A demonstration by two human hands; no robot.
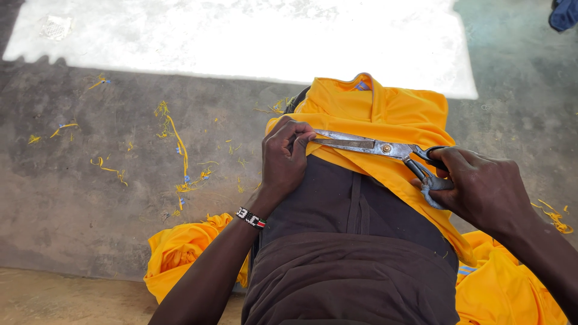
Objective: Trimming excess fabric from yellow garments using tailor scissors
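Note:
Bright yellow-orange cloth (385, 111) lies draped over my knee, which is covered by dark brown trousers (349, 241). My left hand (284, 157) pinches the cloth's edge near the tips of large metal scissors (367, 145). My right hand (481, 189) grips the scissors' dark handles, wrapped in grey cloth. The blades lie nearly closed across the cloth's folded edge. A beaded band sits on my left wrist (250, 218).
More yellow cloth is heaped on the concrete floor at the lower left (180, 253) and lower right (506, 289). Yellow thread scraps (174, 141) litter the floor to the left. A sunlit patch (241, 36) lies ahead. A blue item (565, 13) sits top right.

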